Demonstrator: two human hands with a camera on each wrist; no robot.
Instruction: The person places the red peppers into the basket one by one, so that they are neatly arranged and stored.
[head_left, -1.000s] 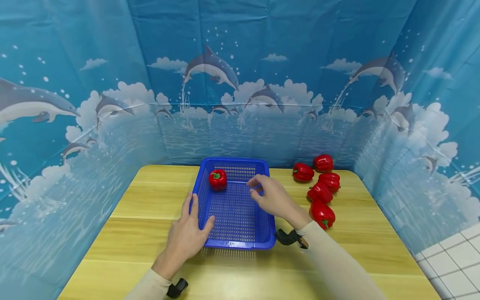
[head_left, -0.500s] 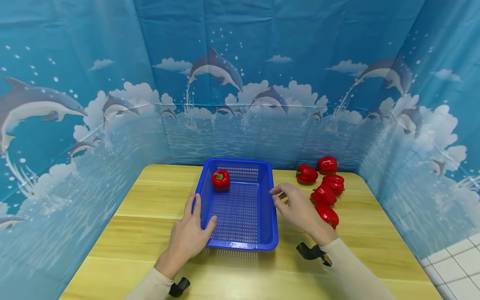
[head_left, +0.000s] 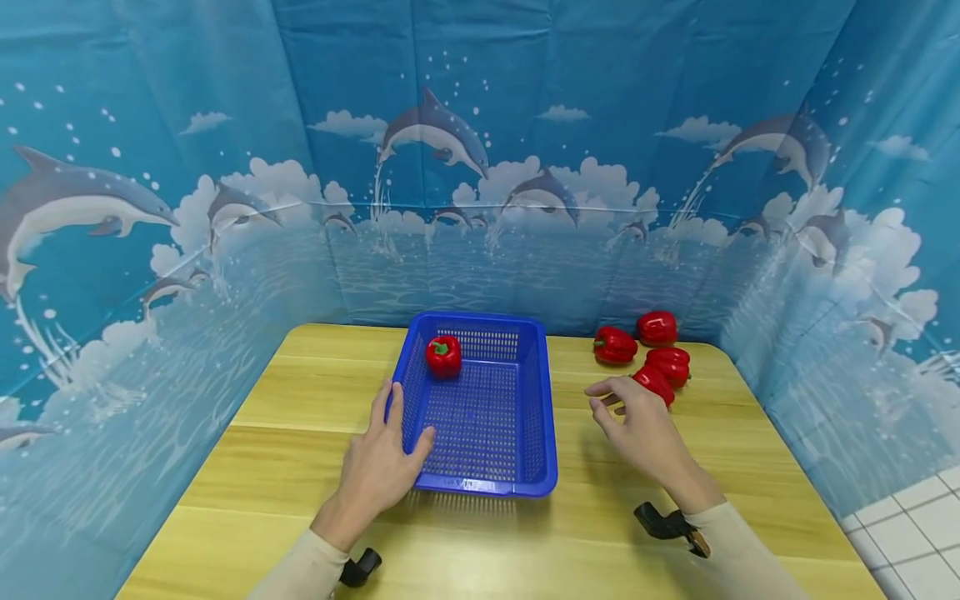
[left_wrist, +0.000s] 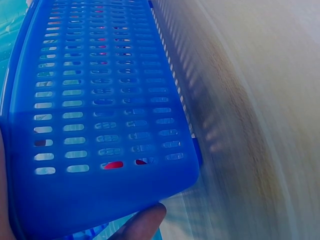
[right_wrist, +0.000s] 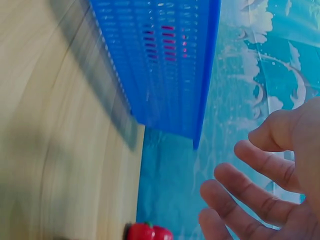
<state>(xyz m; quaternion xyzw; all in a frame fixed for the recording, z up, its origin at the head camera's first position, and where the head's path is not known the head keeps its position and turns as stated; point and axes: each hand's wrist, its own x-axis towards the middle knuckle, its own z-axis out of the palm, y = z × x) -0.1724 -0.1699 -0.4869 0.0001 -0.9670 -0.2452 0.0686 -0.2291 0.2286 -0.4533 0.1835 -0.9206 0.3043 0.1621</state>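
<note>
A blue plastic basket (head_left: 471,487) with slotted walls stands in the middle of the table. Inside its far left corner sits one red bell pepper (head_left: 443,357), green stem up. My left hand (head_left: 381,462) holds the basket's left rim, thumb on the inner side; in the left wrist view a fingertip (left_wrist: 147,220) shows at the outer wall. To the right of the basket, my right hand (head_left: 645,429) hovers with loosely bent fingers and nothing in them. It is nearest a red bell pepper (head_left: 654,383), partly covered by the hand; the frontmost pepper is hidden behind it.
Beyond the right hand lie more red bell peppers: one at the left (head_left: 615,345), one at the back (head_left: 657,328) and one at the right (head_left: 669,367). A dolphin-print curtain (head_left: 480,250) encloses the wooden table (head_left: 300,433) at the back and sides.
My right hand has moved from above the basket, out over its right rim, to the peppers on the right. The left hand stays on the basket. The head view has shifted slightly.
</note>
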